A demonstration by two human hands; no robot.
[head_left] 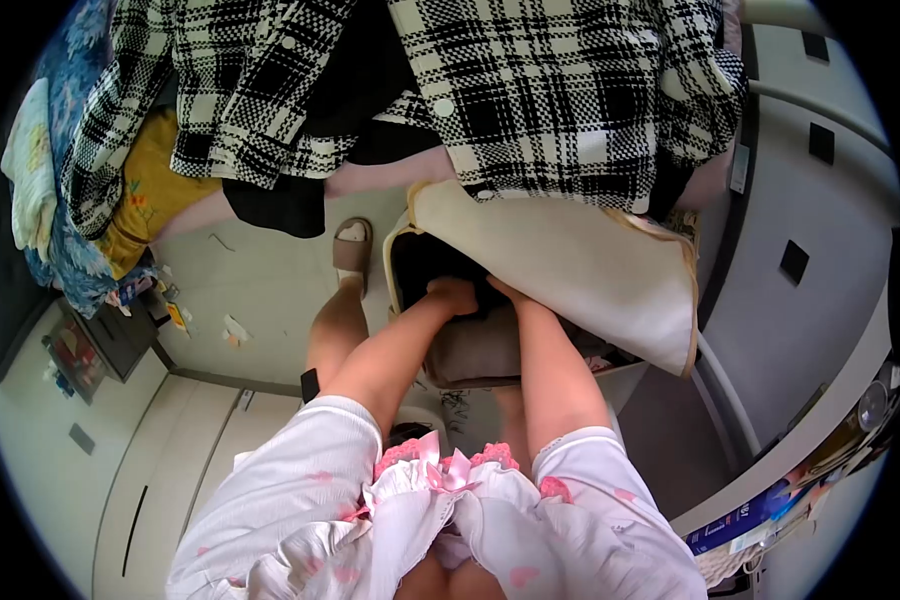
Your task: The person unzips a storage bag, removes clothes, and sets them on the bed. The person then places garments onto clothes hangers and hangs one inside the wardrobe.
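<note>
A fabric storage box (475, 383) with beige piping stands in front of me, its pale flap lid (570, 260) folded partly back to the right. Both my hands reach inside it. My left hand (454, 296) is closed, its fingers curled down against black cloth (425, 262) in the box. Close beside it, my right hand (506, 291) goes in under the lid's edge; its fingers are mostly hidden. Below the hands lies a grey-brown folded cloth (475, 347).
A black-and-white plaid jacket (550, 90) is spread over the bed beyond the box, beside a mustard garment (160, 190). My slippered foot (352, 245) is on the floor at left. Grey drawers (820, 200) and a white shelf edge (780, 450) are on the right.
</note>
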